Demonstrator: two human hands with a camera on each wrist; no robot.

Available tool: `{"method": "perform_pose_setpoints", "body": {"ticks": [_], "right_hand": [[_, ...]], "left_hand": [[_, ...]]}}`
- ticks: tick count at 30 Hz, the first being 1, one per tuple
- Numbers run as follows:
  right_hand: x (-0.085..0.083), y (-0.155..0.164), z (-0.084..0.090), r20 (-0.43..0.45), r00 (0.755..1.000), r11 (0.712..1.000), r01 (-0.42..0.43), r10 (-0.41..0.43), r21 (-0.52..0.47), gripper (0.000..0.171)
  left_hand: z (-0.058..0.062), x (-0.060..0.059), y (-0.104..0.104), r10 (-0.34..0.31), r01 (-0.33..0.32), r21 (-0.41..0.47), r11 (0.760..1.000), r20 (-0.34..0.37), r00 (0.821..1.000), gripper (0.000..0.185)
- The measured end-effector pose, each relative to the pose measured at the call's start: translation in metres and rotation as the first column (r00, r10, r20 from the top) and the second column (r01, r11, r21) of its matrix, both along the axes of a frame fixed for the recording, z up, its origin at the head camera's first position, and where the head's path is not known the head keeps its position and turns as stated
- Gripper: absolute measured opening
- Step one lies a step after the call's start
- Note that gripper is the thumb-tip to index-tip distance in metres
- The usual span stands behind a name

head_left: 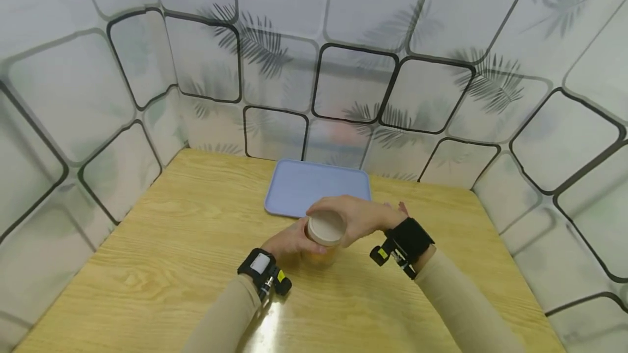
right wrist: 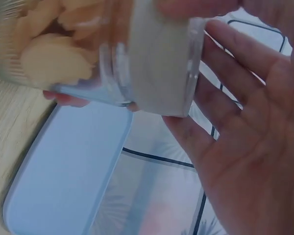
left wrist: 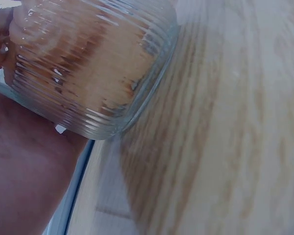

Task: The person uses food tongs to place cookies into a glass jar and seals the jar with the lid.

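Note:
A clear ribbed jar point(left wrist: 98, 63) holds thin, orange-tan pieces that look like chips or crackers. Its pale, round lid point(head_left: 326, 226) faces up toward the head camera. My left hand point(head_left: 289, 239) grips the jar body from the left, thumb across the near side. From the right, my right hand point(head_left: 360, 214) has thumb and fingers bent around the lid's edge. In the right wrist view the fingertips point(right wrist: 179, 125) meet the lid's rim, while the palm stands off from its top. The jar is tilted close over the wooden table, its shadow beside it.
A light blue rectangular tray point(head_left: 314, 181) lies flat behind the jar, near the back of the wooden table point(head_left: 196, 266). Patterned curtain walls point(head_left: 275, 80) enclose the back and both sides. Each wrist wears a black strap point(head_left: 412, 239) with a small camera.

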State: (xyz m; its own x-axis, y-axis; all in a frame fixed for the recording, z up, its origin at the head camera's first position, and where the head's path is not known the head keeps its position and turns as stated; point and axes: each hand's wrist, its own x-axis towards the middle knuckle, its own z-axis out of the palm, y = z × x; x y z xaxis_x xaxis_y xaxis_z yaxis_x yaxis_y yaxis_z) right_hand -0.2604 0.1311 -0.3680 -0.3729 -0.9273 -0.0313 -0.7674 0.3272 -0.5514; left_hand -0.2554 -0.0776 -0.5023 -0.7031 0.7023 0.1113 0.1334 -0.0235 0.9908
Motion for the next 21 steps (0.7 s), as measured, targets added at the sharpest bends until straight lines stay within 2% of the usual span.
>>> {"method": "perform_pose_setpoints", "body": {"ticks": [3, 6, 10, 14, 17, 19, 21], "right_hand": [[-0.003, 0.000, 0.001, 0.089, 0.996, 0.999, -0.011, 0.008, 0.031, 0.083], [-0.001, 0.001, 0.001, 0.119, 0.993, 0.999, 0.003, -0.008, 0.039, 0.082], [0.004, 0.005, 0.001, 0.068, 0.996, 0.998, 0.058, -0.059, 0.025, 0.076], [0.011, 0.005, -0.004, -0.049, 0.985, 0.986, 0.169, -0.168, 0.013, 0.071], [0.019, 0.002, -0.012, -0.173, 0.946, 0.961, 0.276, -0.273, -0.005, 0.071], [0.026, -0.002, -0.019, -0.245, 0.903, 0.934, 0.356, -0.352, -0.031, 0.071], [0.034, -0.005, -0.025, -0.296, 0.849, 0.895, 0.443, -0.438, -0.053, 0.070]], "left_hand": [[-0.001, 0.000, 0.001, -0.016, 0.016, 0.000, 1.000, 0.002, 1.000, 0.085], [-0.002, 0.001, 0.002, -0.030, 0.030, 0.006, 1.000, 0.005, 1.000, 0.083], [-0.002, 0.000, 0.003, -0.033, 0.033, 0.017, 0.999, 0.001, 0.999, 0.086], [-0.002, -0.001, 0.002, -0.030, 0.030, 0.021, 0.999, 0.002, 1.000, 0.094], [-0.002, 0.000, 0.002, -0.021, 0.021, 0.019, 1.000, 0.003, 1.000, 0.096], [-0.002, 0.002, 0.002, -0.006, 0.006, 0.014, 1.000, 0.005, 1.000, 0.098], [-0.002, 0.003, 0.002, 0.007, -0.007, 0.009, 1.000, 0.010, 1.000, 0.099]]}}
